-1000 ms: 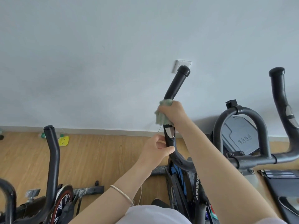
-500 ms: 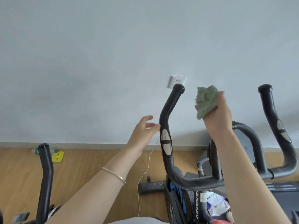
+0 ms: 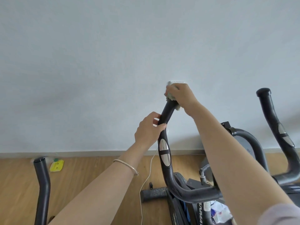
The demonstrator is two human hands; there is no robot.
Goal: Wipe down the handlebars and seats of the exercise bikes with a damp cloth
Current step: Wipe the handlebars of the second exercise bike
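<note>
The exercise bike's left black handlebar (image 3: 165, 159) rises in front of me, with a silver pulse sensor halfway up. My right hand (image 3: 182, 96) is closed around the pale green cloth (image 3: 172, 101) and presses it over the handlebar's top end, which is hidden under the cloth. My left hand (image 3: 148, 130) grips the same bar just below, above the sensor. The bike's right handlebar (image 3: 274, 125) stands free at the far right. No seat is in view.
Another bike's black handlebar (image 3: 42, 184) stands at the lower left. A white wall socket (image 3: 176, 82) sits right behind my right hand, and a thin white cable (image 3: 146, 181) hangs to the wooden floor. A yellow object (image 3: 56, 165) lies by the skirting board.
My right hand has brought the cloth from the air beside the bar onto the left handlebar's top end. My left hand has gone from open beside the bar to gripping it.
</note>
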